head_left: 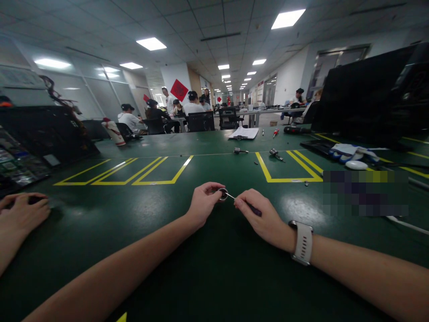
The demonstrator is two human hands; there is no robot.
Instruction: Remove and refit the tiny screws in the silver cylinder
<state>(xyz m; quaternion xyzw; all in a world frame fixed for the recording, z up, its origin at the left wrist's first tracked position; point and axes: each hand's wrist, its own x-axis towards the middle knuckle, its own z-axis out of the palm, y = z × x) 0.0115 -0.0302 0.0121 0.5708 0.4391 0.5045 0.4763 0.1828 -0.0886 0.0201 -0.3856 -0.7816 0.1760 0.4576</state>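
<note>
My left hand (205, 201) pinches a small round metal ring-shaped part (223, 194) above the green table (161, 277). Its dark hollow faces toward my right hand (259, 214), which is closed around the dark handle of a screwdriver (254, 209). The thin bright shaft points left, and its tip meets the ring at the opening; how deep it reaches I cannot tell. Farther back lie two metal parts with shafts, one metal part (240, 151) near the middle and another metal part (276, 154) inside a yellow taped outline. A tiny metal piece (306, 183) rests near the tape.
Another person's hand (25, 214) is at the left edge, over a dark object. Farther off are a clipboard (244, 133), a power drill (296, 130), gloves (351, 153) and a white mouse (356, 165). A large black monitor (368, 98) stands at right; several people sit beyond.
</note>
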